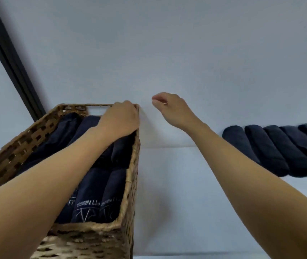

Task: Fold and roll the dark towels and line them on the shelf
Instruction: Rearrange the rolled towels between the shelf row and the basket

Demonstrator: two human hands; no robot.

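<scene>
Head view: left hand (121, 118) grips the basket (132, 184) at its far rim; right hand (171, 107) is loosely curled and empty. Right of the basket, rolled towels (272, 148) lie abreast, lengthwise toward the wall (167, 43).

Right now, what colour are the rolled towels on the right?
The rolled towels are dark navy; head view.

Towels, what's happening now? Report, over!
Left hand at far corner of wicker basket, grip unclear. Right hand in air, holding nothing. Rolled towels in basket; more rolls lined on shelf.
</scene>
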